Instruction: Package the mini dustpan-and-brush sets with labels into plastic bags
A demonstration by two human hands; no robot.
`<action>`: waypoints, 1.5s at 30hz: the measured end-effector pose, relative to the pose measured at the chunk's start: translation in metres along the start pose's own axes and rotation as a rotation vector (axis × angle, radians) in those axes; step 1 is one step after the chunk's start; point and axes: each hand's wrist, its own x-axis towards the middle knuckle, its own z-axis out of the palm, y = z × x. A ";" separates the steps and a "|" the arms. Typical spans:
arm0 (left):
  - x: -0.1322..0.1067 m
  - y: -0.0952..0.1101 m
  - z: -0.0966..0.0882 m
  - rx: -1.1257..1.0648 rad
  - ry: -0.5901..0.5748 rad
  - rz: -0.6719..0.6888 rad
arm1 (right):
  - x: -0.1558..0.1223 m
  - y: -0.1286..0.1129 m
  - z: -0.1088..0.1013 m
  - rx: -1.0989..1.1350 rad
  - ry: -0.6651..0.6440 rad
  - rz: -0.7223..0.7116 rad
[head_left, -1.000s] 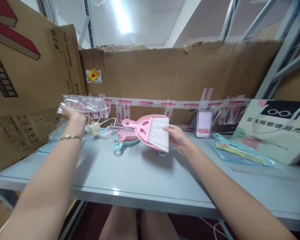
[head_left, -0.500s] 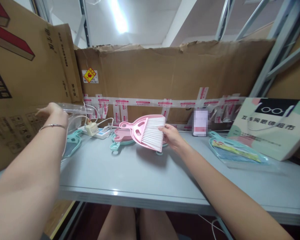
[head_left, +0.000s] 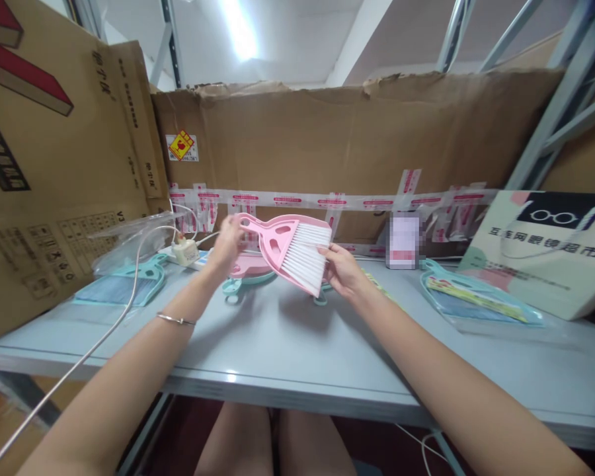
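Observation:
A pink dustpan (head_left: pixel 311 222) with a white-bristled hand brush (head_left: pixel 305 254) nested in it is held up above the table, tilted, its handle pointing left. My right hand (head_left: pixel 344 270) pinches its wide bristle end, thumb in front. At the handle's end is my left hand (head_left: pixel 228 246), its fingers closed around the tip, slightly blurred. Behind and below lie another pink dustpan piece (head_left: pixel 252 264) and a mint-green one (head_left: pixel 234 287), partly hidden by the held set.
A bagged mint dustpan set (head_left: pixel 121 287) lies at left beside a white plug adapter (head_left: pixel 186 252) and cable. On the right are another bagged mint set (head_left: pixel 480 297), a phone (head_left: pixel 404 243) and a printed box (head_left: pixel 540 251). Cardboard (head_left: pixel 287 145) walls the back of the table (head_left: pixel 277 350).
My left hand has come from the plastic bag at far left to the pink dustpan's handle. The crumpled plastic stays behind at left. My right hand keeps its hold on the bristle end.

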 end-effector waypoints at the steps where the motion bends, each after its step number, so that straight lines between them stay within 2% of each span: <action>1: -0.008 -0.007 0.009 -0.044 -0.114 -0.111 | -0.002 0.000 0.002 0.022 -0.007 0.009; 2: -0.015 -0.011 0.016 -0.093 -0.205 -0.159 | -0.004 -0.001 0.004 0.036 -0.015 0.016; 4: -0.024 -0.010 0.025 -0.176 -0.294 -0.137 | -0.008 -0.004 0.007 0.034 -0.032 0.017; 7: -0.024 0.002 0.030 -0.278 -0.288 -0.039 | -0.012 -0.012 0.009 -0.029 -0.104 -0.007; 10: -0.018 0.015 0.035 -0.301 -0.274 -0.031 | -0.012 -0.019 0.007 -0.099 -0.173 -0.049; 12: -0.018 0.017 0.038 -0.293 -0.275 -0.014 | -0.012 -0.022 0.004 -0.158 -0.044 -0.222; 14: -0.023 0.015 0.041 -0.281 -0.324 0.002 | -0.015 -0.022 0.003 -0.307 0.154 -0.562; 15: -0.027 0.012 0.042 -0.273 -0.370 -0.002 | -0.017 -0.022 0.004 -0.430 0.201 -0.741; 17: -0.037 0.007 0.045 -0.256 -0.482 -0.022 | -0.023 -0.020 0.007 -0.718 0.131 -1.001; 19: -0.047 0.003 0.048 -0.241 -0.563 -0.029 | -0.028 -0.017 0.011 -0.930 -0.030 -1.098; 21: -0.053 0.003 0.049 -0.223 -0.599 -0.014 | -0.031 -0.014 0.014 -1.009 -0.125 -1.116; 26: -0.055 0.010 0.043 -0.080 -0.624 0.069 | -0.030 -0.014 0.014 -1.046 -0.257 -1.076; 30: -0.051 0.019 0.039 0.055 -0.534 0.277 | -0.034 -0.017 0.019 -1.024 -0.238 -1.105; 32: -0.047 0.024 0.035 0.109 -0.453 0.373 | -0.037 -0.021 0.020 -1.006 -0.222 -1.132; 37: -0.030 0.041 0.019 0.119 -0.063 0.494 | -0.027 -0.037 0.002 -0.995 0.049 -1.200; 39: -0.023 0.043 0.013 0.148 0.062 0.504 | -0.016 -0.039 -0.007 -1.043 0.097 -1.215; 41: -0.018 0.038 0.008 0.218 0.146 0.536 | -0.002 -0.037 -0.015 -1.130 0.064 -1.227; 42: -0.016 0.034 0.007 0.263 0.179 0.561 | 0.005 -0.035 -0.017 -1.182 0.007 -1.221; 45: -0.009 0.016 0.001 0.484 0.199 0.636 | 0.022 -0.025 -0.024 -1.300 -0.270 -1.092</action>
